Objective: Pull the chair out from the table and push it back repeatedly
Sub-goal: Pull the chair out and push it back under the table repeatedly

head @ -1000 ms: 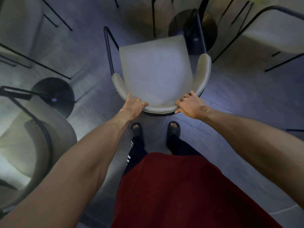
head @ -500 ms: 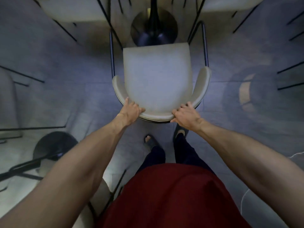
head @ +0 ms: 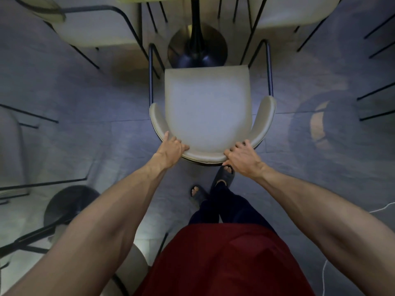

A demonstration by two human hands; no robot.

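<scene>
A cream padded chair (head: 207, 107) with a curved backrest and thin black metal legs stands just in front of me, seen from above. My left hand (head: 171, 147) grips the left side of the backrest rim. On the right side of the same rim my right hand (head: 242, 155) is closed. The chair's front edge meets the round dark pedestal base (head: 197, 47) of the table, whose black column rises out of the top of the frame. My feet in dark slippers (head: 224, 175) are right behind the chair, the right one ahead.
More cream chairs stand at the far left (head: 92, 28) and far right (head: 288, 13) of the pedestal. Another round table base (head: 64, 207) and chair frame lie at the lower left. Thin black chair legs (head: 376, 99) line the right side. A white cable (head: 380, 208) lies on the floor at right.
The chair has turned square to the table and moved toward the pedestal base. I have stepped after it with my right foot leading; both hands kept their hold on the backrest.
</scene>
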